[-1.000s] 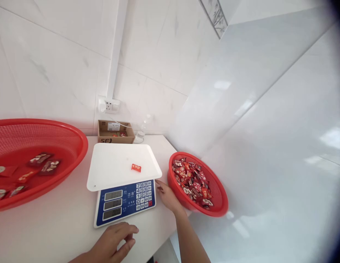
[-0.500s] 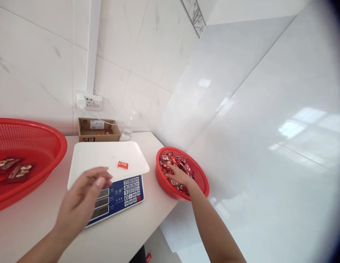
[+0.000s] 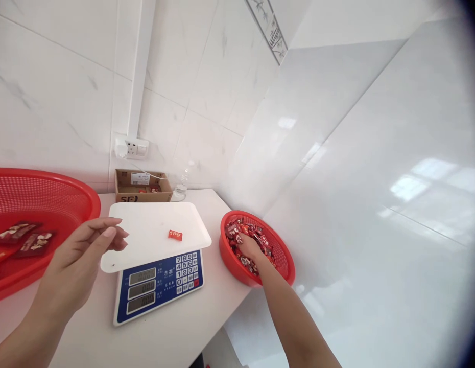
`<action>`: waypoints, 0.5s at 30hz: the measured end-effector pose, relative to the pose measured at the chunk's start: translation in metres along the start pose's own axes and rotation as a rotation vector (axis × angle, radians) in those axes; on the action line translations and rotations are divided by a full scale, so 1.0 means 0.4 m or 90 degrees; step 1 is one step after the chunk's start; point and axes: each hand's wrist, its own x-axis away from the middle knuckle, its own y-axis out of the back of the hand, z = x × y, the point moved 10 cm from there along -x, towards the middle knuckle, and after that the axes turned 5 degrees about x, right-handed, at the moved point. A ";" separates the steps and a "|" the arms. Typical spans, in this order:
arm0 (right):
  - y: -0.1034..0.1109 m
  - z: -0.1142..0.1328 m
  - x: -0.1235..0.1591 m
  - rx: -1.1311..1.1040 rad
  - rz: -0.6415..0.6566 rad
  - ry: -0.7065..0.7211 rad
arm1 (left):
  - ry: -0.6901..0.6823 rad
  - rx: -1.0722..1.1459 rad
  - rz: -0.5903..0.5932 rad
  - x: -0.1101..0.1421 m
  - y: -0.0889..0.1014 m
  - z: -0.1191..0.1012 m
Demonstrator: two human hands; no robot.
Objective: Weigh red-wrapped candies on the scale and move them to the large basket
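Note:
My right hand (image 3: 250, 247) reaches down into a red plastic basket (image 3: 282, 255) at the table's right edge. Its fingertips are sunk among many small red-wrapped packets (image 3: 260, 237), so I cannot see what they grip. My left hand (image 3: 88, 250) hovers, fingers loosely bent and apart, holding nothing, by the left edge of the scale's white pan (image 3: 145, 225). One small red packet (image 3: 175, 235) lies on that pan. Below it, the blue front panel of the digital scale (image 3: 161, 289) shows its displays and keys.
A larger red basket (image 3: 92, 197) with dark red packets (image 3: 35, 244) stands at the left. Behind the scale are an open cardboard box (image 3: 124, 197) and a clear plastic bottle (image 3: 181, 190). A wall socket (image 3: 137, 148) with a plugged-in cable sits above the box.
My left hand has drawn back to the left, uncovering the scale's displays. My right hand has pushed deeper among the packets in the right basket. The view has shifted slightly.

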 end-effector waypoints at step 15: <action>-0.037 0.451 0.057 -0.288 0.087 0.252 | 0.027 -0.046 0.052 0.001 -0.022 -0.007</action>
